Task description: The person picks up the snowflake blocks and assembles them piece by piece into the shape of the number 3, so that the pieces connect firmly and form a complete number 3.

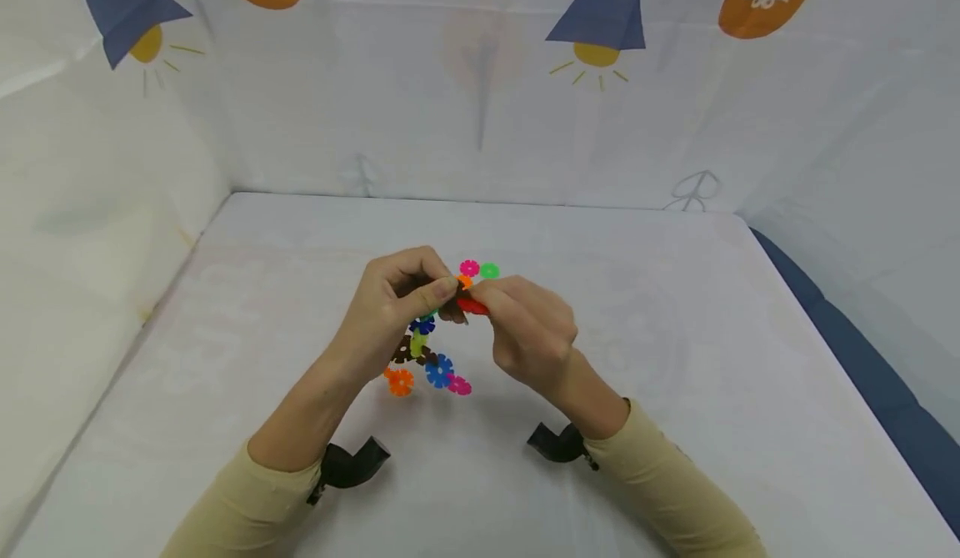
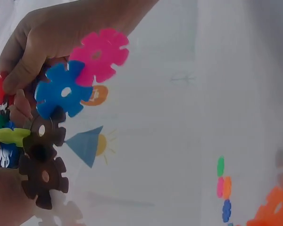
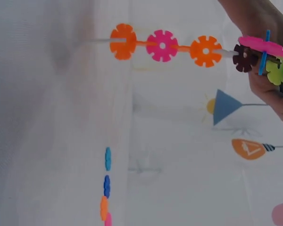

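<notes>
In the head view, my left hand (image 1: 378, 312) pinches a joined cluster of plastic snowflake discs between thumb and finger. The cluster hangs below that hand, with a blue disc (image 1: 440, 370), a pink disc (image 1: 460, 385), an orange disc (image 1: 401, 382) and brown ones. My right hand (image 1: 531, 329) pinches a red snowflake disc (image 1: 474, 306) right at the left fingertips, where a dark disc partly shows. The right wrist view shows an orange-and-pink chain (image 3: 162, 45) reaching out from the cluster. Fingers hide where the red disc meets it.
Beyond the hands are a pink disc (image 1: 469, 268), a green disc (image 1: 490, 271) and an orange disc (image 1: 465, 281). A white table (image 1: 675, 358) lies beneath, with printed white cloth (image 1: 390, 99) behind it. Black curved wrist mounts (image 1: 356, 465) hang at both sleeves.
</notes>
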`<state>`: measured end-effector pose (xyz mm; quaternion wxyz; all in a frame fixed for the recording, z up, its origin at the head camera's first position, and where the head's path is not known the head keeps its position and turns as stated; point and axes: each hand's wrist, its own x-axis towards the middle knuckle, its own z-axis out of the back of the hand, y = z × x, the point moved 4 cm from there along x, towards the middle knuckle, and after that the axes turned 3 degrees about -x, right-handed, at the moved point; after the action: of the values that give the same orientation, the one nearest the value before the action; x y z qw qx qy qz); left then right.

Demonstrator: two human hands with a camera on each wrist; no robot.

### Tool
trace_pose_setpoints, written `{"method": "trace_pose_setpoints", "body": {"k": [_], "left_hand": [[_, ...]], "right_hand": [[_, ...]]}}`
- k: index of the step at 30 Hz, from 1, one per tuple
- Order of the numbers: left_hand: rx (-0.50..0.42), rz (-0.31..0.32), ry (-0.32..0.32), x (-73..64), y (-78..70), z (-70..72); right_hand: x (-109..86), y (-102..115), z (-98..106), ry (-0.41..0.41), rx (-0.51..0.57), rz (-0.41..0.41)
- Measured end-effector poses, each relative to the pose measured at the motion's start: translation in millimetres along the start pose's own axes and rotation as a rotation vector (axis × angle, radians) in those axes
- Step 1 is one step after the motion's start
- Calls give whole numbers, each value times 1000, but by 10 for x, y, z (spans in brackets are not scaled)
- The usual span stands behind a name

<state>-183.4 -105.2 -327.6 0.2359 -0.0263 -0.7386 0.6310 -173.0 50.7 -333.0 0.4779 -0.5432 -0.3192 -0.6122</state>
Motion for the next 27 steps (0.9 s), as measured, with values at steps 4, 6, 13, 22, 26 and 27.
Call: {"method": "trace_pose_setpoints", "body": {"k": [4,6,13,22,26,27], "left_hand": [[-2,-11,-28,-6,-17,27],[-1,3,-44,-2,-6,36],[112,130,-45,12,-4,75],[115,199,33,23,-24,90],[110,196,37,7,-54,75],[109,193,36,5,-65,69]], "right_hand": [[24,-63,-18,28,45,-49],[30,-102,-16,41,87,-107],[16,-235,-4,78,220,-307],[-14,-327,-23,155,389,-497],[22,-332,-38,180,478,-604],[34,-332,-46,183,498,-629]]}}
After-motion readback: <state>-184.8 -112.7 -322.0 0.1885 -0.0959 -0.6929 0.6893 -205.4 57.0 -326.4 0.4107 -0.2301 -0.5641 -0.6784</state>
